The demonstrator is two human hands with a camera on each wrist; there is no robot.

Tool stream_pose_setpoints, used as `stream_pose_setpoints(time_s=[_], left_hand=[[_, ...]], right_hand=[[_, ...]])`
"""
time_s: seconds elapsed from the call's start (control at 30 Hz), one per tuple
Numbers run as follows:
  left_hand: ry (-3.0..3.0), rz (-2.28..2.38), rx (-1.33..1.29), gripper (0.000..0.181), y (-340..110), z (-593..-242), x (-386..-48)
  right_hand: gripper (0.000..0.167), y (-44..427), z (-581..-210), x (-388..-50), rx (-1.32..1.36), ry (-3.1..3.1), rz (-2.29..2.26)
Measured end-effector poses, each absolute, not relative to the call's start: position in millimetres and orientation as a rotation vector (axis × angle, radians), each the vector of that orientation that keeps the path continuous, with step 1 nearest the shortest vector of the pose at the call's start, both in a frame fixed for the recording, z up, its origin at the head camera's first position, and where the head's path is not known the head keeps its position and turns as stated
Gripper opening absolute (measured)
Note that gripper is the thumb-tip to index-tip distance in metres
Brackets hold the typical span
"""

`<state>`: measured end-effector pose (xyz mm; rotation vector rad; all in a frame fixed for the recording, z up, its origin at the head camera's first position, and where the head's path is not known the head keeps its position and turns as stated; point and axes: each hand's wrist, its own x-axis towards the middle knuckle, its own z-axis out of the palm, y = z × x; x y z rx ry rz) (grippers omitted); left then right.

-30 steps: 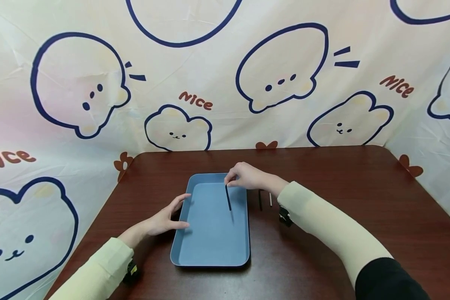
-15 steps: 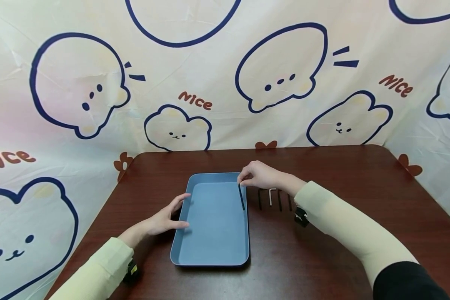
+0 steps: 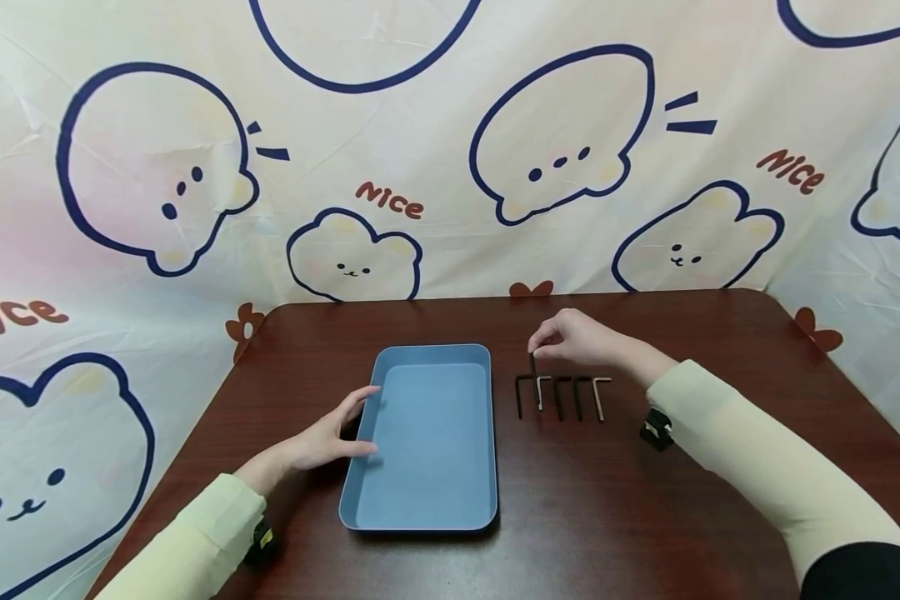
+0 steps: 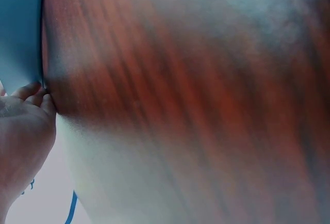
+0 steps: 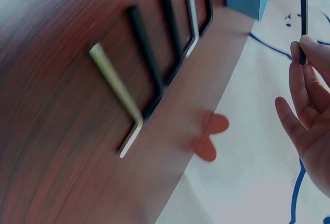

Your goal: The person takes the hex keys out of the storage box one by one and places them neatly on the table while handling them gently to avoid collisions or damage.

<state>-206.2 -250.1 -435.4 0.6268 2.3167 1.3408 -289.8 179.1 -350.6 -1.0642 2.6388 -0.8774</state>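
Observation:
My right hand (image 3: 573,335) is raised above the table, right of the tray, and pinches a black hex key (image 5: 303,12) near one end. The key's long arm hangs down over the row of hex keys. Several L-shaped hex keys lie side by side below it: black ones (image 3: 559,400), a silver one (image 5: 193,17) and a brassy-looking one (image 5: 116,82) at the far right end. My left hand (image 3: 328,433) rests at the left rim of a blue rectangular tray (image 3: 420,522), fingers and thumb spread over the edge. Bare tray floor shows inside.
A dark reddish-brown wooden table (image 3: 607,517) carries everything. Behind it and at both sides hangs a pale cloth (image 3: 450,150) with blue bear outlines and brown lettering. The cloth meets the table's back edge.
My right hand has moved right with the black hex key, from over the tray to above the row of keys, uncovering more of them. The left hand and tray stay put.

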Motion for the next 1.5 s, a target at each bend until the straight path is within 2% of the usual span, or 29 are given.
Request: stream_pose_setpoints(time_s=[0.83, 1.5], left_hand=[[2.310, 1.347, 0.620, 0.085, -250.1, -433.2, -205.5], [2.315, 1.341, 0.608, 0.086, -249.9, -434.4, -205.9]], right_hand=[[0.007, 266.5, -351.8, -275.2, -0.949, 2.825, -0.837], [0.004, 301.6, -386.4, -279.4, -0.752, 2.828, -0.855]])
